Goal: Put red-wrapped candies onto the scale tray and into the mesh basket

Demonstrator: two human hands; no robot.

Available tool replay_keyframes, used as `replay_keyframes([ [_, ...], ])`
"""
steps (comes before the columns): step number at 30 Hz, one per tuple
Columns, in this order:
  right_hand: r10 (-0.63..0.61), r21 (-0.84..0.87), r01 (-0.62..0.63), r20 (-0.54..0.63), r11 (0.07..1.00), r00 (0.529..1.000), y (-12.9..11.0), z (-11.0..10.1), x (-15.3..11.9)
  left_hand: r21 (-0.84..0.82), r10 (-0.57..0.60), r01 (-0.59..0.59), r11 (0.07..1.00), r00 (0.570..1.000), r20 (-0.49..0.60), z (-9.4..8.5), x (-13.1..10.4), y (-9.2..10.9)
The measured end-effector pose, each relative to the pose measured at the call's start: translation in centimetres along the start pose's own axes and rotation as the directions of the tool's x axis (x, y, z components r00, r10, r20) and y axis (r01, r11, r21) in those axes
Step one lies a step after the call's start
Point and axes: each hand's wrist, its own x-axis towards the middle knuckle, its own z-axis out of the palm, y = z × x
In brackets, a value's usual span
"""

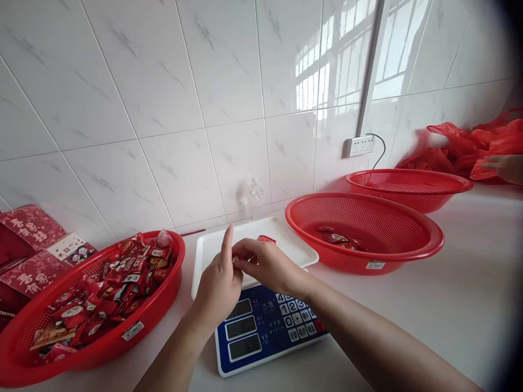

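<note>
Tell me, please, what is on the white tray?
A red packet partly shows on the tray. The right hand and left hand cover part of the tray; anything behind them cannot be seen.

One view only, from the person's head above the near side of the table (461,256), facing forward and down. It looks past the left hand (218,286), right hand (265,264) and scale (272,342), all close by, to the table's back edge, which climbs rightward, and the tiled wall (163,71) behind. Dark rounding trims the view's right corners.
</note>
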Motion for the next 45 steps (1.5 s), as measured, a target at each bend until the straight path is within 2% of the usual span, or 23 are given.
replay_keyframes([
  [4,0.068,-0.068,-0.072,-0.049,0.995,0.996,1.4,-0.4,0.5,0.037,0.075,-0.074,0.997,0.997,-0.006,0.0,0.1,-0.2],
  [6,0.070,-0.243,-0.080,-0.052,0.967,0.996,2.3,-0.9,0.6,0.107,0.114,-0.112,0.988,0.993,-0.012,-0.2,0.2,-0.5],
  [10,0.064,-0.590,-0.030,0.037,0.807,0.997,3.6,-2.3,0.8,0.166,0.111,-0.114,0.979,0.993,0.027,-0.4,0.3,-0.9],
  [11,0.074,-0.632,-0.047,0.016,0.773,0.997,3.7,-2.8,0.8,0.165,0.101,-0.106,0.981,0.994,0.037,-0.4,0.3,-0.9],
  [13,0.020,-0.683,-0.124,-0.159,0.720,0.987,3.3,-4.0,0.7,0.154,0.085,-0.090,0.984,0.995,0.044,-0.4,0.3,-0.9],
  [14,-0.055,-0.694,-0.163,-0.281,0.701,0.958,2.8,-4.6,0.5,0.145,0.080,-0.085,0.986,0.996,0.040,-0.5,0.3,-0.9],
  [16,-0.252,-0.698,-0.209,-0.497,0.685,0.830,1.3,-5.8,0.0,0.124,0.078,-0.081,0.989,0.996,0.031,-0.5,0.3,-0.8],
  [17,-0.324,-0.699,-0.193,-0.534,0.688,0.781,0.4,-6.3,-0.3,0.114,0.075,-0.077,0.990,0.997,0.028,-0.5,0.3,-0.8],
  [19,-0.417,-0.686,-0.107,-0.550,0.720,0.724,-1.0,-6.8,-1.0,0.094,0.072,-0.074,0.993,0.997,0.029,-0.5,0.3,-0.7],
  [20,-0.430,-0.672,-0.059,-0.537,0.738,0.726,-1.5,-6.9,-1.2,0.081,0.079,-0.082,0.993,0.996,0.038,-0.5,0.2,-0.7],
  [21,-0.416,-0.654,-0.018,-0.501,0.756,0.759,-1.6,-6.8,-1.3,0.063,0.093,-0.097,0.993,0.994,0.062,-0.5,0.2,-0.6],
  [22,-0.375,-0.637,0.012,-0.438,0.771,0.817,-1.5,-6.6,-1.4,0.043,0.108,-0.113,0.993,0.990,0.092,-0.5,0.2,-0.6],
  [24,-0.227,-0.619,0.046,-0.218,0.784,0.949,-0.4,-6.0,-1.2,0.010,0.129,-0.132,0.991,0.980,0.155,-0.5,0.1,-0.5],
  [25,-0.136,-0.620,0.050,-0.093,0.783,0.986,0.4,-5.7,-1.0,0.008,0.130,-0.133,0.991,0.975,0.180,-0.5,0.1,-0.4],
  [27,0.026,-0.641,0.039,0.092,0.766,0.995,2.2,-5.2,-0.5,0.034,0.109,-0.118,0.992,0.971,0.211,-0.6,0.0,-0.4],
  [29,0.122,-0.662,0.021,0.169,0.749,0.978,4.0,-4.9,-0.1,0.068,0.086,-0.106,0.992,0.966,0.243,-0.7,0.0,-0.5],
  [31,0.143,-0.669,0.014,0.180,0.743,0.973,5.2,-4.6,0.2,0.088,0.072,-0.100,0.991,0.957,0.280,-0.7,0.0,-0.6],
  [33,0.109,-0.672,0.020,0.149,0.741,0.983,5.8,-4.4,0.4,0.098,0.071,-0.105,0.990,0.951,0.302,-0.7,0.0,-0.6],
  [36,0.042,-0.664,0.017,0.072,0.748,0.997,5.5,-4.2,0.6,0.092,0.071,-0.102,0.990,0.954,0.290,-0.7,-0.1,-0.6],
  [38,0.025,-0.615,-0.020,-0.001,0.789,1.000,4.8,-4.3,0.7,0.090,0.049,-0.077,0.993,0.959,0.281,-0.7,-0.2,-0.6],
  [42,0.110,-0.478,-0.170,-0.152,0.862,0.982,3.8,-4.7,0.8,0.189,-0.022,-0.046,0.981,0.939,0.344,-0.8,-0.1,-0.5],
  [45,0.161,-0.539,-0.217,-0.149,0.814,0.976,4.1,-4.7,0.8,0.244,-0.048,-0.050,0.969,0.923,0.381,-1.0,-0.1,-0.4],
])
